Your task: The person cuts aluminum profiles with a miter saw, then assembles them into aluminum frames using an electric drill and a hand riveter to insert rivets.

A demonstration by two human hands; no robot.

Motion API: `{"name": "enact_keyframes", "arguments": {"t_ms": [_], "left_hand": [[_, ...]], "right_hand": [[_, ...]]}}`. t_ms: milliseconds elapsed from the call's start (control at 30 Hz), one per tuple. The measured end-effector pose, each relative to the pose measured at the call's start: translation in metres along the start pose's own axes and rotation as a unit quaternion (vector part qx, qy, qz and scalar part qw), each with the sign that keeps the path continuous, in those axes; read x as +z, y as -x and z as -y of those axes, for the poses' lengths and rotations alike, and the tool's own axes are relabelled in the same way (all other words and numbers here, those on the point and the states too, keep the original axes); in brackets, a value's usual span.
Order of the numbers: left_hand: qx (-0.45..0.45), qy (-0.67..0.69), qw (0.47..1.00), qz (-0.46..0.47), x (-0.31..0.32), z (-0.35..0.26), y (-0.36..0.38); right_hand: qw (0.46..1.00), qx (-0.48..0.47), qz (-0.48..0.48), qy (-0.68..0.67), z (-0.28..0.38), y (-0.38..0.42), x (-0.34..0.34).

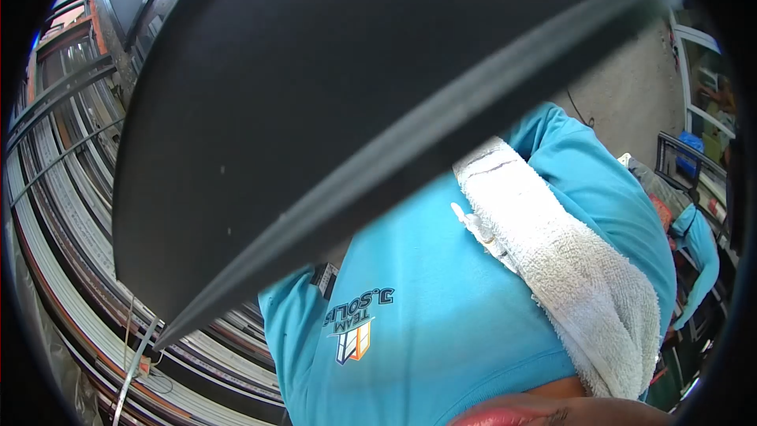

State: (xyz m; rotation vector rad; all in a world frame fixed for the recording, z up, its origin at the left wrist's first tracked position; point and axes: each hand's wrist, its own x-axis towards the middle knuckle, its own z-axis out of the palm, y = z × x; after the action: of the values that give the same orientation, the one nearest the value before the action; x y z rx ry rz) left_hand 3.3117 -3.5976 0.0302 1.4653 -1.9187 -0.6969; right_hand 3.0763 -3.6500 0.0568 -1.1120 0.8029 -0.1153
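A large dark flat panel (315, 95) with a grey edge (410, 126) covers the upper middle of the head view and slants across the torso. It is close to the camera, and its edge is blurred. Below it is a blue shirt (426, 308) with a printed logo. A white towel (568, 284) hangs over one shoulder of the shirt. Both sleeves run up behind the panel, which hides the forearms. Neither my left hand nor my right hand shows, so what they touch cannot be seen.
Long bars and profiles (75, 213) lie stacked on a rack at left. Grey concrete floor (631, 87) shows at upper right, beside a white-framed window or door (698, 71). At far right is another person's blue sleeve (698, 256), near assorted items.
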Motion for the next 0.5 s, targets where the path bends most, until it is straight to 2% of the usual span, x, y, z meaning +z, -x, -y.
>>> {"name": "enact_keyframes", "arguments": {"t_ms": [67,100,167,267,300,400,500], "left_hand": [[-0.022,0.059,0.998,0.002,0.003,0.005,0.002],[-0.012,0.032,0.999,0.015,0.004,0.008,0.003],[0.005,-0.023,0.999,0.041,0.006,0.014,0.007],[-0.008,0.007,0.996,0.092,0.01,0.032,0.009],[0.078,-0.187,0.974,0.1,0.007,0.039,0.009],[0.005,0.049,0.998,0.031,0.013,0.04,0.013],[0.089,-0.148,0.984,0.055,0.011,0.041,0.008]], "right_hand": [[1.0,0.027,-0.013,0.003,0.008,0.013,0.006],[0.998,0.051,-0.026,0.014,0.034,0.033,0.008],[0.999,0.01,-0.04,-0.002,0.011,0.016,0.013],[0.999,-0.006,-0.044,-0.016,-0.012,-0.008,0.022],[0.999,0.02,-0.043,-0.015,-0.012,-0.007,0.024],[0.996,-0.001,-0.049,-0.08,-0.012,0.009,0.025],[0.996,-0.003,-0.065,-0.068,-0.012,0.012,0.031]]}}
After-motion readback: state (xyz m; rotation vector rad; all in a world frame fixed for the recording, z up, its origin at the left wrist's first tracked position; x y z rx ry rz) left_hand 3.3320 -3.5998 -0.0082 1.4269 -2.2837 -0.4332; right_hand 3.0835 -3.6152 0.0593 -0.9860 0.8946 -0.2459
